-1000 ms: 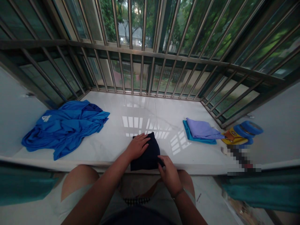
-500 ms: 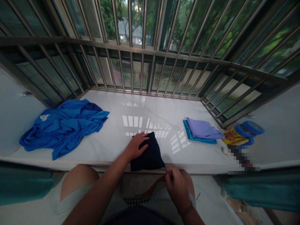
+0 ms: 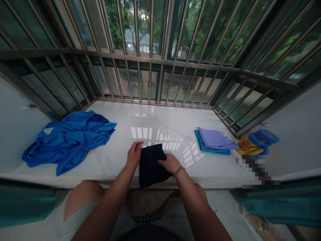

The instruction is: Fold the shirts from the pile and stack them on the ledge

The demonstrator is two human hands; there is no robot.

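Note:
A folded dark navy cloth (image 3: 151,167) lies on the front part of the white sill, its lower edge by the sill's front rim. My right hand (image 3: 171,163) grips its right side, thumb on top and the other fingers hidden under the fabric. At the upper left corner of the cloth is my left hand (image 3: 134,155), its fingers curled together against that edge. How much fabric they pinch is hard to see.
A crumpled blue garment (image 3: 72,139) lies on the left of the white sill (image 3: 120,113). To the right sit a folded lilac cloth (image 3: 215,138) over a teal cloth (image 3: 200,144), and a blue-lidded yellow container (image 3: 250,145). Metal bars (image 3: 150,60) line the window behind.
My right hand has risen from below the front edge onto the cloth's right side. My left hand has slid off the top to the left edge. The cloth has shifted and turned slightly.

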